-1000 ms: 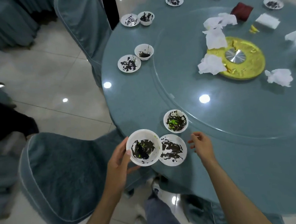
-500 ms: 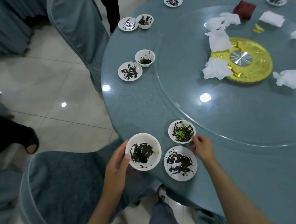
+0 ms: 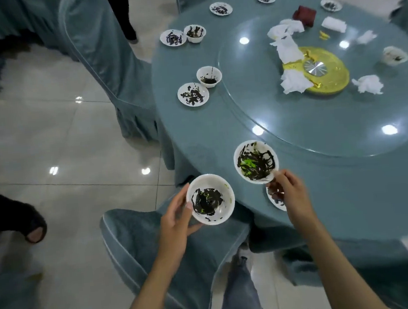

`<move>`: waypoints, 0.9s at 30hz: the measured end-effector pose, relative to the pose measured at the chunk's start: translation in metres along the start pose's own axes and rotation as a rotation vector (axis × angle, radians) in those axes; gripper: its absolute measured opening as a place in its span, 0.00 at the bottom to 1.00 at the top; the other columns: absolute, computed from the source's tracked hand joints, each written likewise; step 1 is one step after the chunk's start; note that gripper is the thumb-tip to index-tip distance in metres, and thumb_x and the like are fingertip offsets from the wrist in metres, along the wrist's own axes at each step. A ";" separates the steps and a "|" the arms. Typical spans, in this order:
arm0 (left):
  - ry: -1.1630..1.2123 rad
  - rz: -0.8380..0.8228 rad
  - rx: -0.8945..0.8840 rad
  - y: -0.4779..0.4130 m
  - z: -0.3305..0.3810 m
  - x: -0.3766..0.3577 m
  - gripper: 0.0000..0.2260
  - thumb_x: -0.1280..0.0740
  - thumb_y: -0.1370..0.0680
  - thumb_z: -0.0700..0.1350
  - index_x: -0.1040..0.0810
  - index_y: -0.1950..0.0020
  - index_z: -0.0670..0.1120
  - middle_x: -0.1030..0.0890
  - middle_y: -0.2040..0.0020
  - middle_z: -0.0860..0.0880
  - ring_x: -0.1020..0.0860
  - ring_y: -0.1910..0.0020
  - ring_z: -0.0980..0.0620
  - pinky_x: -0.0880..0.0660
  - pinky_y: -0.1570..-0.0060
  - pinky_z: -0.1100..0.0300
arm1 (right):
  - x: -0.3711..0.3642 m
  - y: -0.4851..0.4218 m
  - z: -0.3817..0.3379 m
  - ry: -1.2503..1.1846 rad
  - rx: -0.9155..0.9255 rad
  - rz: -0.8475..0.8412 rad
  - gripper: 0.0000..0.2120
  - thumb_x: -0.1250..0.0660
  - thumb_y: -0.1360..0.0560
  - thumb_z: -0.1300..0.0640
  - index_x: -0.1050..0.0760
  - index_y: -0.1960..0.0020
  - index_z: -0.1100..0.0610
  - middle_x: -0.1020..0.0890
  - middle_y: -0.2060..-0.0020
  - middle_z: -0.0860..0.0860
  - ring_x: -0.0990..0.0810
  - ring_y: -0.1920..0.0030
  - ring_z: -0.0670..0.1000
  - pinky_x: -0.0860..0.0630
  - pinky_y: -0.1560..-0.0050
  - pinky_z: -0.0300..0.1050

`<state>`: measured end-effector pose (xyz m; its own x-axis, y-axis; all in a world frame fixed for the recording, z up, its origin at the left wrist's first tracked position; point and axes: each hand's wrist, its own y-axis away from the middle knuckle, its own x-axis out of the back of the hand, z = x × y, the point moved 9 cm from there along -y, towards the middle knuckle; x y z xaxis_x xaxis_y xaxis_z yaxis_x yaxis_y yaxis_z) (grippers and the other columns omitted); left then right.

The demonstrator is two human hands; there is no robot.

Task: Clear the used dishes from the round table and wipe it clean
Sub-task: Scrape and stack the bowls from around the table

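L hand (image 3: 177, 221) holds a white bowl (image 3: 210, 199), black smears w/ bits of green inside: grip is wrapped round it, thumb on the near-left rim, fingers underneath. This bowl is off the tabletop (image 3: 220, 127), out past its edge and above a covered chair (image 3: 141, 235). R hand (image 3: 289, 193) has a narrow grip pinching the near rim of a second bowl (image 3: 256, 161), black and bright green streaks, tilted toward the camera over the tabletop near the edge; can't tell if its base touches the cloth. Under the R hand, a smeared saucer (image 3: 276, 203) sits on the tabletop, mostly hidden. Further round the edge: a saucer-and-bowl pair (image 3: 193, 93), then another pair (image 3: 173, 37), plus single saucers (image 3: 220, 8) at the far side, all dirty. The glass turntable (image 3: 320, 130) fills the middle, w/ a gold ring (image 3: 335, 79) at centre, crumpled napkins (image 3: 293, 83) on and around it, a dark red box (image 3: 305, 15) beyond. A second covered chair (image 3: 103, 52) stands at the table's left, on pale floor tiles (image 3: 60, 143).
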<state>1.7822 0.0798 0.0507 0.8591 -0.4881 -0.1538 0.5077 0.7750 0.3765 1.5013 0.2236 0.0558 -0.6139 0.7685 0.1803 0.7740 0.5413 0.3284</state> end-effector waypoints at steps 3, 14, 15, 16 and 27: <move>-0.004 -0.032 0.001 0.006 0.010 0.018 0.17 0.34 0.16 0.46 0.24 0.27 0.57 0.21 0.32 0.55 0.21 0.33 0.51 0.16 0.48 0.46 | -0.039 0.052 -0.020 -0.081 0.013 -0.094 0.11 0.37 0.16 0.55 0.23 0.53 0.59 0.19 0.64 0.53 0.21 0.63 0.53 0.27 0.61 0.46; -0.047 -0.118 -0.016 0.011 0.040 0.028 0.17 0.36 0.15 0.47 0.26 0.26 0.56 0.21 0.31 0.57 0.20 0.34 0.52 0.17 0.46 0.45 | -0.109 0.102 -0.022 0.036 0.074 -0.289 0.12 0.37 0.16 0.58 0.22 0.55 0.60 0.18 0.64 0.52 0.20 0.62 0.48 0.23 0.62 0.42; -0.054 -0.116 -0.015 0.011 0.042 0.032 0.18 0.36 0.15 0.47 0.26 0.25 0.56 0.22 0.30 0.56 0.20 0.34 0.52 0.17 0.46 0.44 | -0.112 0.099 -0.020 0.031 0.080 -0.271 0.10 0.36 0.16 0.58 0.22 0.54 0.61 0.18 0.63 0.53 0.20 0.61 0.48 0.22 0.62 0.44; -0.055 -0.111 -0.021 0.008 0.044 0.035 0.18 0.37 0.15 0.47 0.27 0.25 0.56 0.22 0.30 0.56 0.20 0.34 0.52 0.17 0.45 0.43 | -0.115 0.096 -0.019 0.017 0.083 -0.246 0.09 0.35 0.16 0.58 0.23 0.53 0.61 0.18 0.62 0.55 0.20 0.61 0.49 0.22 0.62 0.46; -0.041 -0.132 0.105 -0.056 0.062 0.092 0.14 0.39 0.15 0.52 0.22 0.31 0.62 0.18 0.35 0.56 0.19 0.36 0.49 0.17 0.47 0.45 | -0.205 0.073 -0.027 -0.031 0.091 -0.228 0.17 0.38 0.15 0.58 0.24 0.29 0.45 0.15 0.53 0.53 0.20 0.61 0.51 0.23 0.62 0.47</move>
<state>1.8289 -0.0341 0.0721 0.7810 -0.6004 -0.1720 0.6045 0.6577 0.4494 1.6792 0.0969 0.0675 -0.7704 0.6324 0.0816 0.6276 0.7295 0.2718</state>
